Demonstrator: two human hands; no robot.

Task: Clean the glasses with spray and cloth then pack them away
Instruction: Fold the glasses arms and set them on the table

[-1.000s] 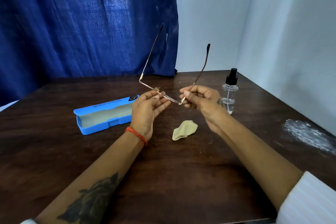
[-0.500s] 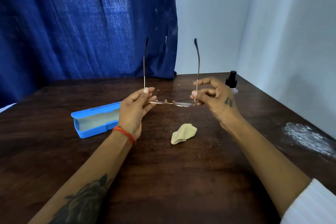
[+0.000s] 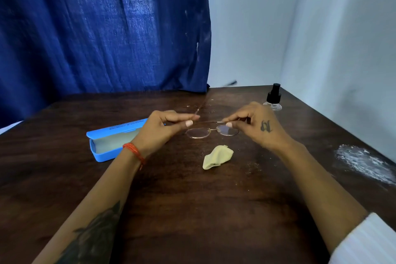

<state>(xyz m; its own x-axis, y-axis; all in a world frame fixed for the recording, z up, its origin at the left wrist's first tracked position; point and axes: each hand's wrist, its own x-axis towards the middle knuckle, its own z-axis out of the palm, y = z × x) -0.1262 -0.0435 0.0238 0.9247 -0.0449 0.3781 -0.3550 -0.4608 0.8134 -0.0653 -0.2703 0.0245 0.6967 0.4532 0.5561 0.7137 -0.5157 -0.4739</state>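
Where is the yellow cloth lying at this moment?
The yellow cloth lies on the table near its middle, just in front of the glasses, right of the open blue case.

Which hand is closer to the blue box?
Left. The left hand is right beside the open blue box, overlapping its end. The right hand is across the glasses, by the spray bottle.

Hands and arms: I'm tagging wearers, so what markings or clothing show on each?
Left hand: red thread bracelet at wrist, dark floral tattoo on forearm. Right hand: small dark tattoo on its back, white ribbed sleeve pushed up the arm.
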